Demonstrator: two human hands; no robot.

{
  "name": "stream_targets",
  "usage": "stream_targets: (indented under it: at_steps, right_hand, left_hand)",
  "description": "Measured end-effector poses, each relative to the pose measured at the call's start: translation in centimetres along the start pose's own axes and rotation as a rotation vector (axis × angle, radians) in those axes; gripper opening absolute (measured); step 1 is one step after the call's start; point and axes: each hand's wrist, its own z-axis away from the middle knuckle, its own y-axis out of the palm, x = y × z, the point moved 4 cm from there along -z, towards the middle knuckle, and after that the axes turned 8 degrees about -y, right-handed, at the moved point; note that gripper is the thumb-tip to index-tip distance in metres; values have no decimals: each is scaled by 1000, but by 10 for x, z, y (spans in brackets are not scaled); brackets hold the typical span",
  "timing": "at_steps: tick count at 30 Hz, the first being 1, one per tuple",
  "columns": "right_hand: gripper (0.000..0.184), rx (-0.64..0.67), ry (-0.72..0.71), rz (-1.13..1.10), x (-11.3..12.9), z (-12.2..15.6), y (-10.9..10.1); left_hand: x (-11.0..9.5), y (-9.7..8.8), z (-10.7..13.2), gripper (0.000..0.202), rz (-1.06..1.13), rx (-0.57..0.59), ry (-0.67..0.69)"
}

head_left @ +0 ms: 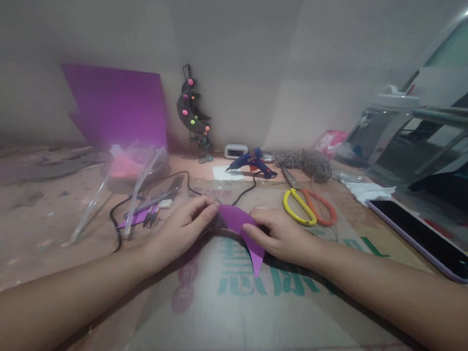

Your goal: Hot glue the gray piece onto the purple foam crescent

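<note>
A curved, crescent-shaped purple foam piece (242, 232) lies on a printed cardboard sheet (247, 308). My left hand (182, 230) pinches its left end with thumb and fingers closed. Its right part is pressed and held by my right hand (284, 235), whose fingers are curled over it. Both forearms reach in from the bottom corners.
Yellow-and-orange scissors (308, 206) lie just behind my right hand. A blue glue gun (253, 162) with a black cord, twine (306, 163), a purple foam sheet (117, 105), a decorated black crescent (192, 112), a plastic bag (130, 169) and a tablet (429, 239) surround the work area.
</note>
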Motion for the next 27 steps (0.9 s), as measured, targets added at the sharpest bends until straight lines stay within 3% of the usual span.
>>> stream_targets:
  at_steps: [17,27]
  right_hand:
    - [30,3,-16,18,1,-1,0]
    - [28,18,-8,16,1,-2,1]
  left_hand:
    - [-1,1,3,25,-77,10,25]
    - [3,-1,1,27,32,-15,-49]
